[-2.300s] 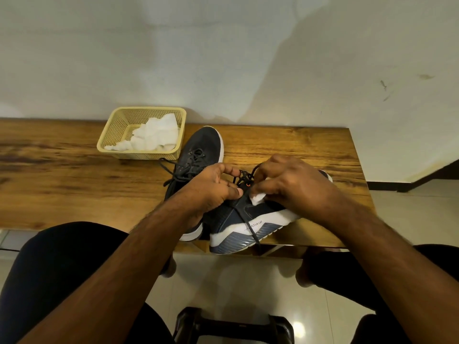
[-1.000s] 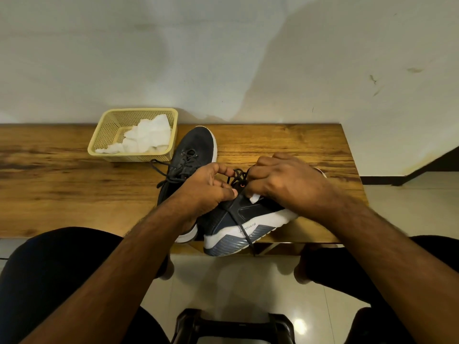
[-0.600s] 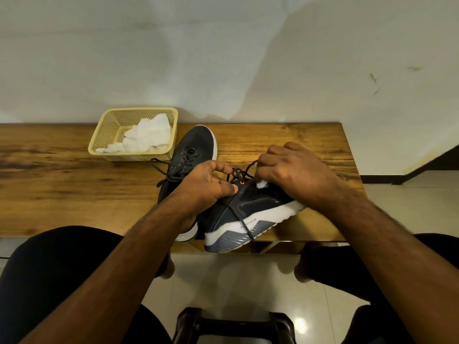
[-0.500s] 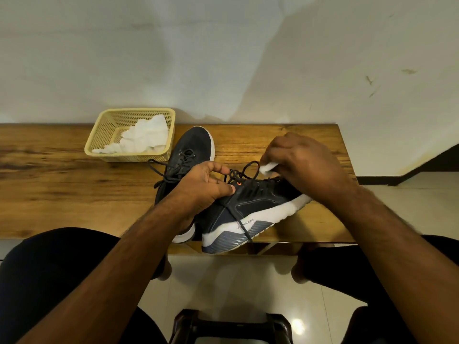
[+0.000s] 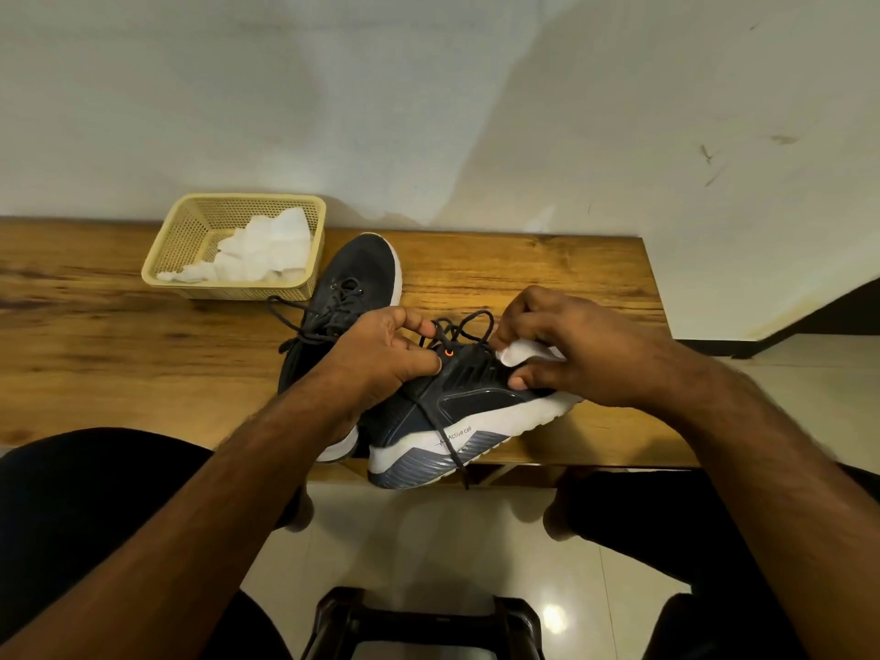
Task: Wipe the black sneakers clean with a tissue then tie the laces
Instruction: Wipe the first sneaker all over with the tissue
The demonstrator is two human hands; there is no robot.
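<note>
On a grained wooden tabletop (image 5: 119,354), the near black sneaker (image 5: 457,412) lies tilted on its side, its ribbed white-and-grey sole overhanging the front edge. The left hand (image 5: 381,359) has its grip clamped on the upper by the loose laces (image 5: 464,323); the right hand (image 5: 576,350) pinches a crumpled white tissue (image 5: 516,351) against the smooth side panel. A second sneaker (image 5: 352,283) lies behind, beside a perforated yellow plastic basket (image 5: 190,235) of tissues.
</note>
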